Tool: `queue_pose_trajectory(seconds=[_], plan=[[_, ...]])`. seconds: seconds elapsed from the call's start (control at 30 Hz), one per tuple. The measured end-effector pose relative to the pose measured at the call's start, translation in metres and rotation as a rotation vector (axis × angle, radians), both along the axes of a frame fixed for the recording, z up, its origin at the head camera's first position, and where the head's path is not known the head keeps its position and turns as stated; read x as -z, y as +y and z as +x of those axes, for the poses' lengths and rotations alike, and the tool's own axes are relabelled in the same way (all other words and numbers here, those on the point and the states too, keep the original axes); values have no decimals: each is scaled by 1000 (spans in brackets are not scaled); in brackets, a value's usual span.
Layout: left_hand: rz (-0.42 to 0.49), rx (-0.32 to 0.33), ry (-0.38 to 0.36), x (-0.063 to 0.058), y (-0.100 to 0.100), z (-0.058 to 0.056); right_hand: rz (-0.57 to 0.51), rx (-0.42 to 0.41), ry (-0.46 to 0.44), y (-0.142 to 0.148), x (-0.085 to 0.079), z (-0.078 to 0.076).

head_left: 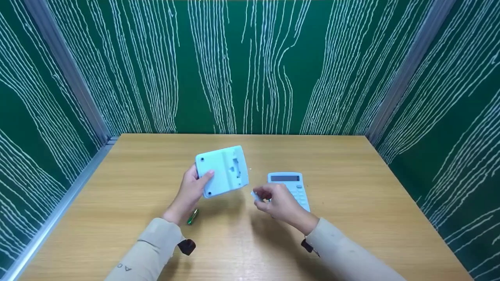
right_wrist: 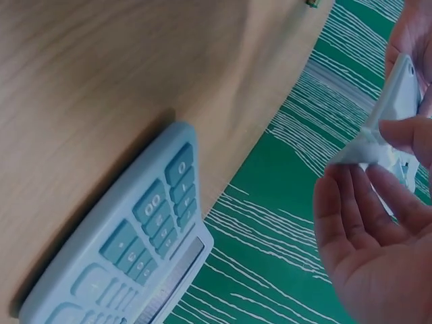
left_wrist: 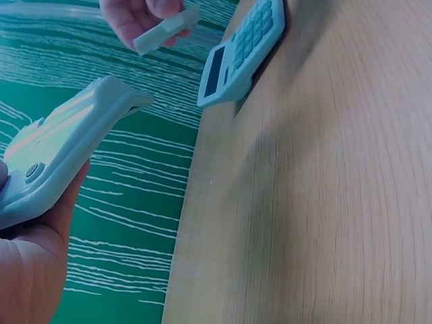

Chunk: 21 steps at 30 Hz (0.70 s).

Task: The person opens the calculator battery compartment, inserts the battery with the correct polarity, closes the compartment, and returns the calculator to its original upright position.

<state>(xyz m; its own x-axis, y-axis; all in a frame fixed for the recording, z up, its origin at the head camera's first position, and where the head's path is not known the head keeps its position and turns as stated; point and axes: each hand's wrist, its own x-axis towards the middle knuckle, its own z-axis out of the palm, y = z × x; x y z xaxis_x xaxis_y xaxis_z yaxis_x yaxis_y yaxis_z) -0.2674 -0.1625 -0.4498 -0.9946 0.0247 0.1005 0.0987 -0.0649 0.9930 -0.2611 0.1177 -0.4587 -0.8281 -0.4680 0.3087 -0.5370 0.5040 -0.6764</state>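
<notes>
My left hand (head_left: 190,190) grips a light blue calculator (head_left: 218,175) up off the table, its back turned toward me and the thumb across it. An uncovered battery compartment (head_left: 236,167) shows near its right edge. To the right, my right hand (head_left: 279,201) pinches a small pale battery cover (left_wrist: 167,30) between thumb and fingers, apart from the held calculator. Beneath and behind that hand lies a second light blue calculator (head_left: 285,178), face up, partly hidden by the hand. A green battery (head_left: 192,217) lies on the table beside my left wrist.
The wooden table (head_left: 351,175) meets green panels (head_left: 250,78) with white wavy lines at its back and sides. Grey metal posts (head_left: 406,74) stand at the corners. Dark devices (head_left: 186,246) are strapped under both wrists.
</notes>
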Motion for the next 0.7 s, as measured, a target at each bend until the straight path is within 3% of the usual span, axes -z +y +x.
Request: queue_pose_trajectory(seconds=[0.3, 0.7], plan=[[-33, -4, -32, 0, -13, 0, 162, -41, -133, -6, 8, 0], [-21, -14, -31, -4, -23, 2, 395, -151, -173, -12, 19, 2]])
